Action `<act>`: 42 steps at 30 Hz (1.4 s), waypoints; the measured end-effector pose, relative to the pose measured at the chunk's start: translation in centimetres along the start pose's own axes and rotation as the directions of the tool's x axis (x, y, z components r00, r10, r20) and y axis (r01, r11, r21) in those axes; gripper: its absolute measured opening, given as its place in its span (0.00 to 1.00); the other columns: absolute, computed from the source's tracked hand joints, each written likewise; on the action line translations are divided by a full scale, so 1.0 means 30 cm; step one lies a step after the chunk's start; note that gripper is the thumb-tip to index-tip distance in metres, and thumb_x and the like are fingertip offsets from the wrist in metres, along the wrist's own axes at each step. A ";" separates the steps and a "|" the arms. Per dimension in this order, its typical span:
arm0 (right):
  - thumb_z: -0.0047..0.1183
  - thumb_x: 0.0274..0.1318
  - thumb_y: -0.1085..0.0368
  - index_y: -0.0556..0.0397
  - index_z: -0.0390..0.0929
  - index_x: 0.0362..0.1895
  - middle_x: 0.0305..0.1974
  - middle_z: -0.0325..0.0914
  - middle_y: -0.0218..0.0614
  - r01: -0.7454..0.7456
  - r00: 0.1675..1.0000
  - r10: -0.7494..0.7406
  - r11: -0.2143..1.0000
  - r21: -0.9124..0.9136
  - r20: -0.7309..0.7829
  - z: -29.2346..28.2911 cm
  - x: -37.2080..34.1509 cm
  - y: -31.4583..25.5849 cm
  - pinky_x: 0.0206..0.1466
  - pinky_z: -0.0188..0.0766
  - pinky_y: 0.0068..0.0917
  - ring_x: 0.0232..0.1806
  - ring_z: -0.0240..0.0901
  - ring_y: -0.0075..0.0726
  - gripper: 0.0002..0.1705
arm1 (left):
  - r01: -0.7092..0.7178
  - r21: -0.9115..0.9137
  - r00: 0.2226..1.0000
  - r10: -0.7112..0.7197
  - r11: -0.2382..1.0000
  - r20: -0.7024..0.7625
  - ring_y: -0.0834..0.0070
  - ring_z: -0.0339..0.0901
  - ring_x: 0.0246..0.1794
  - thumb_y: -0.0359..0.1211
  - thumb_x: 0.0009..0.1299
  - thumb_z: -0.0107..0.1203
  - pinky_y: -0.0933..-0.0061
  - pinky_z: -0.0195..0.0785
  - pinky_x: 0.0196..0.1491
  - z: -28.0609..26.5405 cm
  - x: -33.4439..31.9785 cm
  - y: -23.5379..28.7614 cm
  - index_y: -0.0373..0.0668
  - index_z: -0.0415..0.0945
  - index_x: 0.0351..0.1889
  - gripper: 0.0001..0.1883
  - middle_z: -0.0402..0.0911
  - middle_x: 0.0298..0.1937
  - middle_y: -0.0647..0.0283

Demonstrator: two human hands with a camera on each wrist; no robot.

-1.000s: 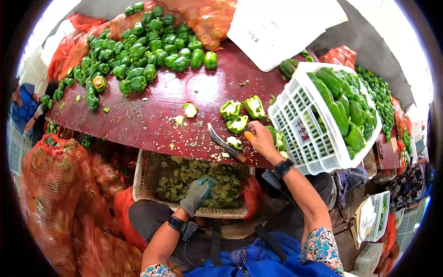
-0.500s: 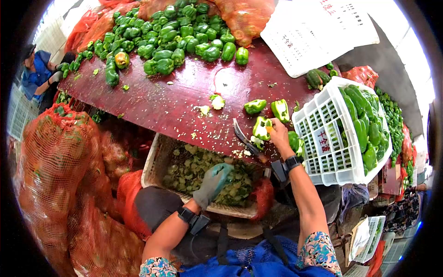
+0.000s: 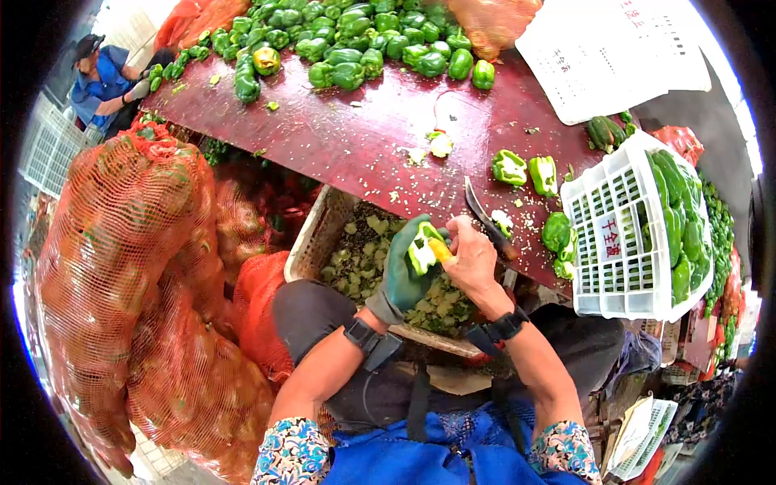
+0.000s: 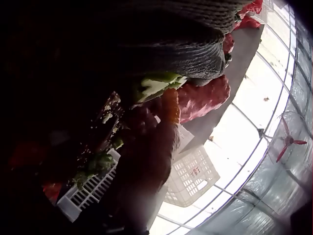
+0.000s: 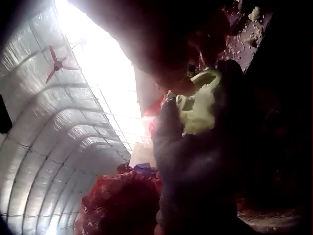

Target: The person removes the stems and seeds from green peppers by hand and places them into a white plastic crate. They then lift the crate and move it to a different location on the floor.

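My gloved left hand holds a cut green bell pepper half above the scrap bin, its pale hollow side facing right. My bare right hand meets it, fingers bent at its edge, the orange cover on one digit pressed against the cut side. In the right wrist view the pale pepper hollow shows between dark hands; the left wrist view is mostly dark. On the table, a curved knife lies right of my hands. Two pepper halves and another pepper lie beyond it.
A white crate full of green peppers leans at the right table edge. Loose peppers heap at the back of the red table. Below its edge stands a bin of pepper scraps. Red mesh sacks stand left; another person sits beyond.
My right hand has picked up a pepper half from the table and brought it left to my left hand, which has risen from over the bin and now holds it. The head view has shifted.
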State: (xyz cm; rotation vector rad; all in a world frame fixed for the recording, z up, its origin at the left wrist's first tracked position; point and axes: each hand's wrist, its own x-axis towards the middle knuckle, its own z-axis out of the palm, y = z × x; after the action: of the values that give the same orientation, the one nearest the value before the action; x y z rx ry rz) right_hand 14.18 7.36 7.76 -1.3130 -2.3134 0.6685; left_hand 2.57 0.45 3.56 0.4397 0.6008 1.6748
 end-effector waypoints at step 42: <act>0.59 0.48 0.73 0.47 0.74 0.50 0.43 0.74 0.40 0.221 0.974 -0.223 0.973 0.073 0.028 -0.018 -0.107 -0.011 0.38 0.75 0.38 0.40 0.77 0.49 0.22 | -0.075 0.084 0.995 0.080 0.994 -0.066 0.63 0.78 0.54 0.48 0.74 0.48 0.63 0.76 0.54 -0.089 0.032 -0.033 0.49 0.72 0.59 0.21 0.78 0.54 0.56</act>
State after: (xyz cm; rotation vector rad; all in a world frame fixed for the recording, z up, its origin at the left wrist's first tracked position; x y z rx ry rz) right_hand 15.79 4.55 8.04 -0.9994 -2.3964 0.6956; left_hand 1.59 1.14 0.81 0.4699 0.7132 1.7500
